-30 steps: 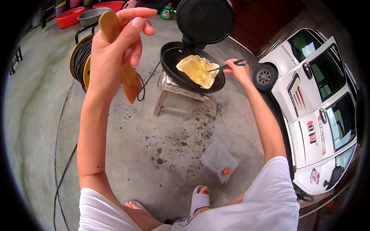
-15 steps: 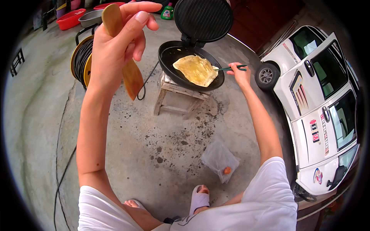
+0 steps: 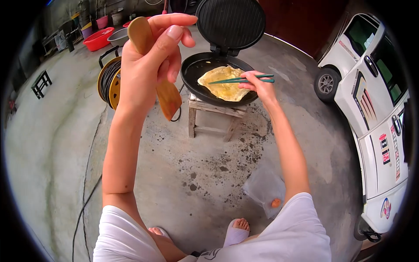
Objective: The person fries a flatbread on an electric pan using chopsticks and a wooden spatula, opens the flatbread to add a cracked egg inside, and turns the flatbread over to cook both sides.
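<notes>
My left hand (image 3: 150,65) is raised near the camera, wrapped round a wooden spatula (image 3: 169,101) whose blade points down, away from the pan. With green chopsticks (image 3: 233,80), my right hand (image 3: 258,87) reaches over the right rim of the round black pan (image 3: 196,65). The chopstick tips lie over the middle of a yellow, egg-coated flatbread (image 3: 220,91) that rests in the pan. Behind it the ridged black lid (image 3: 231,24) stands open. A wooden stool (image 3: 214,108) supports the pan.
A yellow cable reel (image 3: 110,83) stands left of the stool. Red (image 3: 98,39) and grey basins are at the back left, near a small black stool (image 3: 41,83). A white vehicle (image 3: 371,100) is on the right. A plastic bag (image 3: 264,185) with an orange-brown item lies on the floor.
My right hand has moved left over the pan, taking the chopstick tips from the flatbread's right edge to across its middle. The whole view has shifted. My left hand still holds the spatula.
</notes>
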`<action>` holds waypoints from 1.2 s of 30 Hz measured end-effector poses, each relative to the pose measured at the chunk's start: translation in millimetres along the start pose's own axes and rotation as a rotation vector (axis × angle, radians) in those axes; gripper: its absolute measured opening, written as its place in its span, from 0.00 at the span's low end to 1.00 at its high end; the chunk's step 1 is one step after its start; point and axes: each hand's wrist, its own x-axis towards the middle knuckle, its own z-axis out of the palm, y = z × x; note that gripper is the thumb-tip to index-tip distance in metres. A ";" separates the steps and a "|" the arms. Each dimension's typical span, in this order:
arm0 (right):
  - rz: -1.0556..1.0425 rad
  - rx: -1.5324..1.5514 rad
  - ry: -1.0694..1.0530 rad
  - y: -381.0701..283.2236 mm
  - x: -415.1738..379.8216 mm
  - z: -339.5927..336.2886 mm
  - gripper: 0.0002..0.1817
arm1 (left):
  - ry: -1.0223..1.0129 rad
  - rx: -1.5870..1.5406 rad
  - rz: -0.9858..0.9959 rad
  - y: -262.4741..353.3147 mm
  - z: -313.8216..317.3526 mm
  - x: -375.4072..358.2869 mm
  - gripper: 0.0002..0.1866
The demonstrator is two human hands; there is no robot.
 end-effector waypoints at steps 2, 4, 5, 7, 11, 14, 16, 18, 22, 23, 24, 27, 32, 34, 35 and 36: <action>0.003 -0.035 -0.033 -8.7 -9.1 -3.7 0.11 | -0.016 -0.003 -0.015 -3.9 -1.7 -2.8 0.12; -0.023 -0.075 0.004 -16.7 -14.0 -14.3 0.11 | -0.021 -0.013 -0.037 -8.1 -6.1 -5.5 0.12; -0.059 -0.109 0.042 -22.4 -15.9 -21.2 0.11 | -0.019 0.000 -0.040 -10.0 -9.0 -5.9 0.12; -0.128 -0.141 0.147 -27.4 -15.7 -39.1 0.11 | -0.009 0.016 -0.073 -10.1 -11.7 -7.1 0.12; -0.220 -0.393 0.430 -2.5 -11.5 -64.1 0.13 | -0.006 0.005 -0.084 -10.4 -14.3 -8.0 0.12; -0.183 -0.424 0.422 34.1 -2.8 -70.9 0.13 | -0.020 -0.002 -0.082 -11.0 -15.0 -6.6 0.12; -0.193 -0.396 0.415 41.2 1.9 -70.3 0.13 | -0.015 -0.015 -0.094 -12.1 -13.5 -8.8 0.12; -0.182 -0.396 0.421 40.8 6.1 -68.2 0.13 | 0.002 -0.034 -0.102 -12.1 -11.1 -9.6 0.12; -0.221 -0.208 0.357 23.5 -2.2 -61.9 0.13 | -0.002 -0.039 -0.101 -11.4 -15.0 -9.9 0.12; -0.152 -0.146 0.294 15.3 -7.5 -57.9 0.12 | 0.000 -0.041 -0.104 -11.5 -14.7 -10.0 0.12; -0.084 -0.086 0.230 6.9 -12.5 -53.0 0.12 | 0.003 -0.042 -0.107 -11.7 -14.7 -10.2 0.11; 0.033 -0.082 0.114 -15.1 -19.7 -48.8 0.11 | -0.011 -0.060 -0.093 -14.9 -12.7 -8.2 0.12; 0.042 -0.202 0.043 -28.4 -21.1 -50.1 0.11 | -0.005 -0.049 -0.084 -12.5 -17.2 -8.7 0.12; -0.017 -0.108 0.059 -30.1 -24.4 -40.7 0.11 | -0.003 -0.017 -0.090 -11.2 -20.0 -9.2 0.12; -0.047 -0.062 0.070 -30.1 -26.2 -34.6 0.11 | -0.004 0.006 -0.096 -10.4 -20.8 -9.2 0.12; -0.054 -0.051 0.054 -27.8 -26.0 -28.0 0.11 | -0.005 0.028 -0.101 -9.8 -21.1 -9.0 0.12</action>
